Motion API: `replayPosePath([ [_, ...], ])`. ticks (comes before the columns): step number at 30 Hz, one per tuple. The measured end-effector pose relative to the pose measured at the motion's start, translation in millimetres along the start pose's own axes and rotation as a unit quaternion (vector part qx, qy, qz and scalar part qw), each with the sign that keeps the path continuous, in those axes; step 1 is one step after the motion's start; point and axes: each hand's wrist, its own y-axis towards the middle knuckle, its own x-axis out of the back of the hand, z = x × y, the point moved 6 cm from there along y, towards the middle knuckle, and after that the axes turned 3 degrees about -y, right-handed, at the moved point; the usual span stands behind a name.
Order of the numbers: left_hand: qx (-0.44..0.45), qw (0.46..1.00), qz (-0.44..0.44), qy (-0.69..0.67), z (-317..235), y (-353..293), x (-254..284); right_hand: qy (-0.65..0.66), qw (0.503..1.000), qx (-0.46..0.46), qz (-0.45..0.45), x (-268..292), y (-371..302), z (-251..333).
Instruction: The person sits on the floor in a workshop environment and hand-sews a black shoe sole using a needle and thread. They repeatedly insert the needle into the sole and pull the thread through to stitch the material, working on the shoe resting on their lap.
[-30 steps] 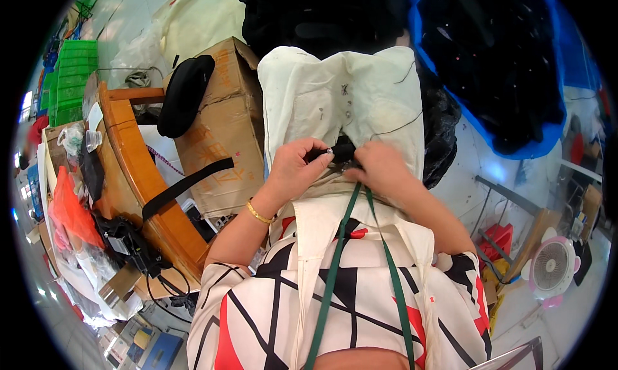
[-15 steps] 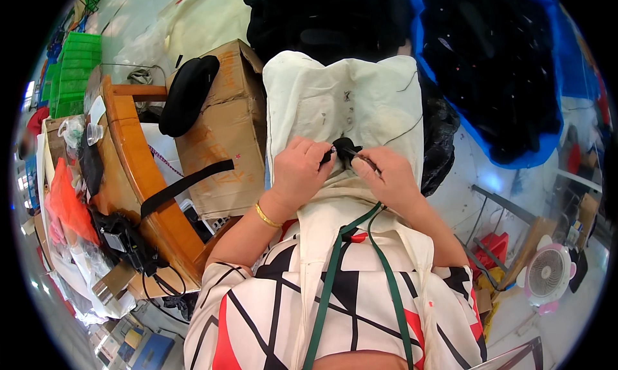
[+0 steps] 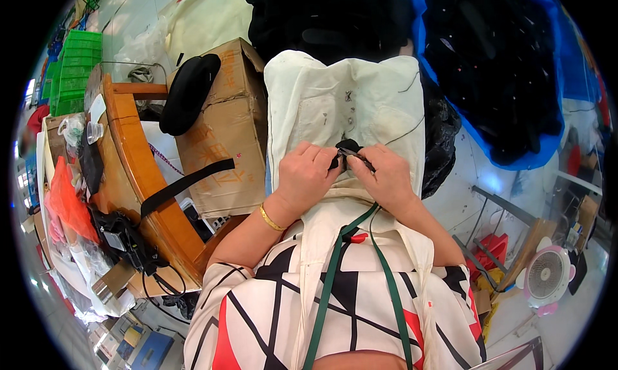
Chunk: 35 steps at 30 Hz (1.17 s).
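Note:
A small black fabric piece is gathered above my lap between both hands. My left hand has its fingers closed on that piece's left side. In my right hand is a slim dark tool that looks like thread snips; its tip points left and meets the black fabric. My fingers hide most of the tool and the fabric. Under the hands a cream cloth apron covers my lap, with a few dark loose threads on it. A green cord hangs down my front toward the hands.
Black fabric pieces fill a blue bag at the far right. More black cloth lies straight ahead. At left stand a cardboard box and a wooden stool, with a black strap across it. A fan stands at right.
The dark tool in my right hand has swung, and its tip now reaches left over the black piece. Both hands have shifted only slightly.

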Motion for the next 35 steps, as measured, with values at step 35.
replayPosePath([
  [35,0.027,0.928,0.195,-0.315,20,-6,-3,0.176,0.952,0.022,0.25,14,-2,-3],
])
